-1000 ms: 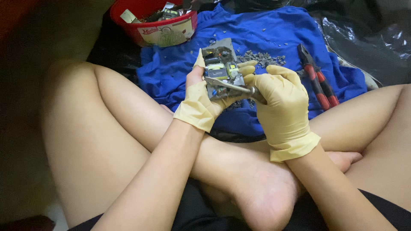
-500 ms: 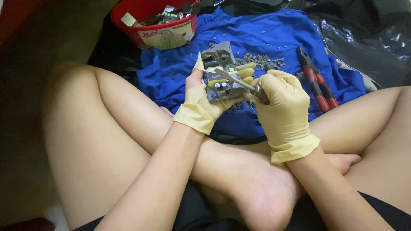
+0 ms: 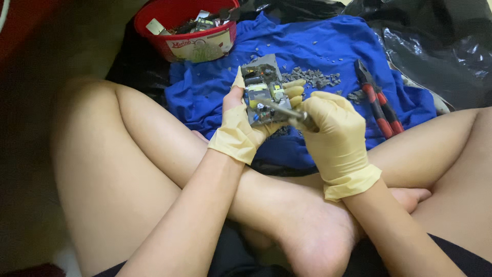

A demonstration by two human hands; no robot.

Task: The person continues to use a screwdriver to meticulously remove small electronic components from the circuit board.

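Blue cloth (image 3: 318, 46) is the landmark: spread on the floor ahead of the person's crossed bare legs, over black plastic sheeting (image 3: 441, 46) that shows past its right and far edges. Red tub (image 3: 169, 20) w/ mixed scrap parts sits just off the cloth's far-left corner, touching its edge. Red-handled pliers (image 3: 376, 100) lie on the cloth's right part, near the right hand. Pile of small grey bits (image 3: 312, 78) sits mid-cloth, just beyond the fingers.

Above the cloth's near edge, both hands in yellowish gloves. Left hand (image 3: 241, 125) is clenched round a small circuit board (image 3: 262, 90), thumb at its left edge, fingertips wrapped round the right edge; board held tilted, component side up toward the camera. Right hand (image 3: 333, 131) is fisted round a thin metal tool (image 3: 284, 110); the tool's tip rests on the board's lower part. Exact tool type: can't tell.
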